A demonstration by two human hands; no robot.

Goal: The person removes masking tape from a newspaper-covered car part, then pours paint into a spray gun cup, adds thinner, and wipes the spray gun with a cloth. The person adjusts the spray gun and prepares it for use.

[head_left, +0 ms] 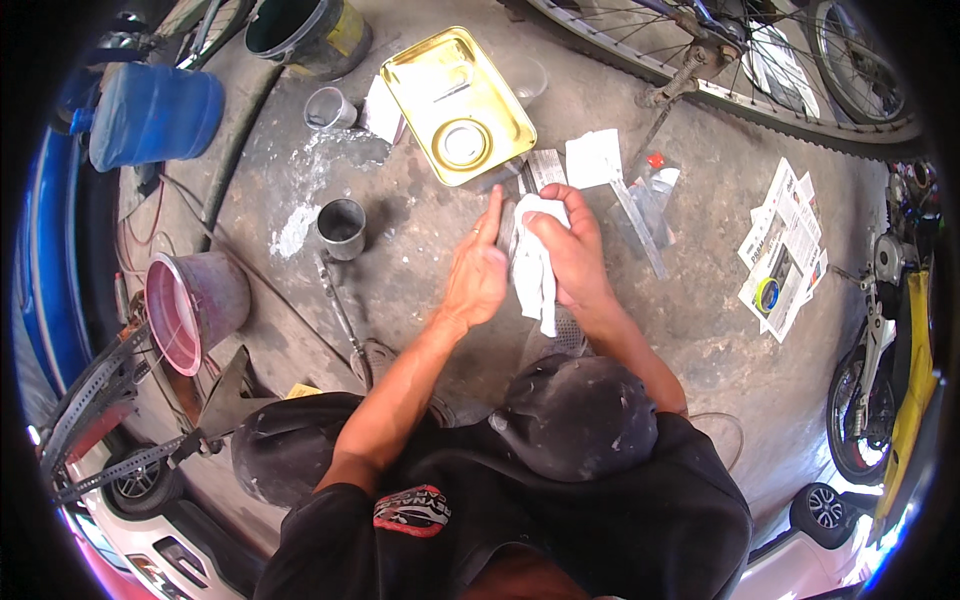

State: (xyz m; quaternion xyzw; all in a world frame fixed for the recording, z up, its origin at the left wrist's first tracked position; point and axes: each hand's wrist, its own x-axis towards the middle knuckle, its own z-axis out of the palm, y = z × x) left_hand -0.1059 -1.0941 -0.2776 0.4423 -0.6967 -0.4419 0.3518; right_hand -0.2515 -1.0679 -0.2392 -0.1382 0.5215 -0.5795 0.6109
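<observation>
My right hand (572, 245) grips a white cloth (535, 265), its thumb pressed on top and a loose end hanging down toward my knees. Close beside it, my left hand (475, 272) has its index finger stretched along a narrow grey flat piece (507, 232). That piece lies between the left hand and the cloth; what kind it is I cannot make out. Just beyond both hands is a gold rectangular metal can (500, 142) with a round rimmed opening on its upper face.
A dark cup (341, 228) and a pale cup (330, 108) stand left, near white powder. Further left are a pink bucket (198, 305) and a blue water jug (160, 115). Newspaper sheets (785, 245) with a tape roll (767, 294) lie right. A bicycle wheel (800, 125) is at far right.
</observation>
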